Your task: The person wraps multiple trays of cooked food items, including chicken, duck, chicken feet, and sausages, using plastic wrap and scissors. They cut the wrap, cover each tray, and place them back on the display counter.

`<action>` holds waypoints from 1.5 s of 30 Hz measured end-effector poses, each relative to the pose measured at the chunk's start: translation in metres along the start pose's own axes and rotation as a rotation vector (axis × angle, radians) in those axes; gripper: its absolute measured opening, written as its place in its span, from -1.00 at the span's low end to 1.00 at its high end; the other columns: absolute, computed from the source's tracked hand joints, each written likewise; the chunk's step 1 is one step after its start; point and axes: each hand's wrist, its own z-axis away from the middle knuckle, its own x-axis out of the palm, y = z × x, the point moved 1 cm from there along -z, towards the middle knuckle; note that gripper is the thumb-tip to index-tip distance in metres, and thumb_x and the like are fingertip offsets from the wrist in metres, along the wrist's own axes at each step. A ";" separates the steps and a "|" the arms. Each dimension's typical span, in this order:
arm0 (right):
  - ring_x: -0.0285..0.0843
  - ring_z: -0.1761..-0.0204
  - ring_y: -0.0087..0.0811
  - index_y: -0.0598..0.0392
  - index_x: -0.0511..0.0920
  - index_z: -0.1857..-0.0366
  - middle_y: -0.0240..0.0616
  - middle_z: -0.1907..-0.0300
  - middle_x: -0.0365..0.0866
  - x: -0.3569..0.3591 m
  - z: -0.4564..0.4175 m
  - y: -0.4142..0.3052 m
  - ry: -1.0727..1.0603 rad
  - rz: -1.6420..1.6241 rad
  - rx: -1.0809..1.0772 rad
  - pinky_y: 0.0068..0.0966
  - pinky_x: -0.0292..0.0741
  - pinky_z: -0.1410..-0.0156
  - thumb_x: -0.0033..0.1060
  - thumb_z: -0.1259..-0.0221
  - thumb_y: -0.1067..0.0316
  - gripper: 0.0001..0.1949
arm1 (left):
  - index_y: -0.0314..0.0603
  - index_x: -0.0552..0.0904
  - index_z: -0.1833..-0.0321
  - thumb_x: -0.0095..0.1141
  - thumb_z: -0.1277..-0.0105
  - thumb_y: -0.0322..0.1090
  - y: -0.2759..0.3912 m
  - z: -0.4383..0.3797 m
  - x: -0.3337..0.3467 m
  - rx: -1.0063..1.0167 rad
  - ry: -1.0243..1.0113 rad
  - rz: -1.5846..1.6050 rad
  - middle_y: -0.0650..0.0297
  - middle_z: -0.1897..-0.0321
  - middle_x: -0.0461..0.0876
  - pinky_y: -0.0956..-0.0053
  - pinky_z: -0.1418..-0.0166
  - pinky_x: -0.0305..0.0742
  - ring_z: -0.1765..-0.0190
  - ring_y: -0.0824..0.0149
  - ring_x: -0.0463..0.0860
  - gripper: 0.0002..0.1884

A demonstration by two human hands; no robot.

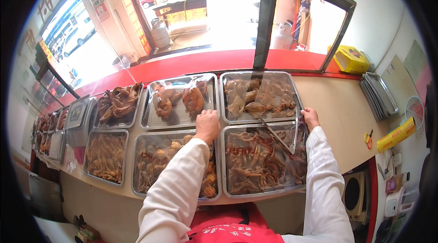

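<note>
My left hand (207, 126) is curled down at the near right corner of a metal tray holding two cooked birds (193, 99); its fingertips are hidden. At the right rim of the back right tray (261, 122), my right hand (310, 118) pinches what looks like clear plastic film (270, 87). Under that film lie brown cooked meat pieces (256, 107). Metal tongs (279, 138) lie spread across this tray and the nearer one, which holds long reddish-brown pieces (255, 160). Beneath my left forearm, another film-covered tray holds rounded yellowish-brown pieces (159, 155).
More meat trays (106, 155) line the counter to the left. Scissors (368, 139), a yellow film roll (397, 135) and stacked metal trays (379, 97) are at the right. A framed window (265, 20) and red ledge (222, 59) bound the far side.
</note>
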 end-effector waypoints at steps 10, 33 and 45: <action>0.61 0.42 -0.57 0.19 0.76 0.09 -0.43 0.35 0.74 0.002 -0.009 0.018 -0.057 -0.037 0.011 -0.51 0.56 0.27 0.22 -0.47 0.42 -0.84 | -0.10 0.75 0.27 0.24 -0.16 -0.36 0.005 0.004 0.017 0.038 -0.016 -0.115 0.22 0.22 0.77 0.27 -0.18 0.48 -0.06 0.16 0.66 -0.89; 0.69 -0.10 -0.45 0.30 0.53 -0.32 -0.17 -0.07 0.75 0.303 0.278 -0.305 -0.537 -0.093 -0.425 -0.49 0.58 -0.24 0.24 -0.53 0.26 -0.57 | -0.30 0.69 -0.20 0.16 -0.51 -0.40 -0.198 0.230 -0.232 -0.232 0.007 0.937 0.03 -0.07 0.74 0.33 -0.16 0.66 -0.07 0.09 0.77 -0.72; 0.57 -0.31 0.22 0.39 0.44 -0.32 0.34 -0.21 0.62 0.672 0.349 -0.347 -0.434 0.485 -0.414 -0.05 0.49 -0.41 0.25 -0.29 0.06 -0.34 | -0.43 0.71 -0.11 0.08 -0.61 -0.22 -0.572 0.234 -0.271 -0.637 0.262 0.724 0.06 0.09 0.81 0.39 -0.11 0.62 0.02 0.24 0.77 -0.66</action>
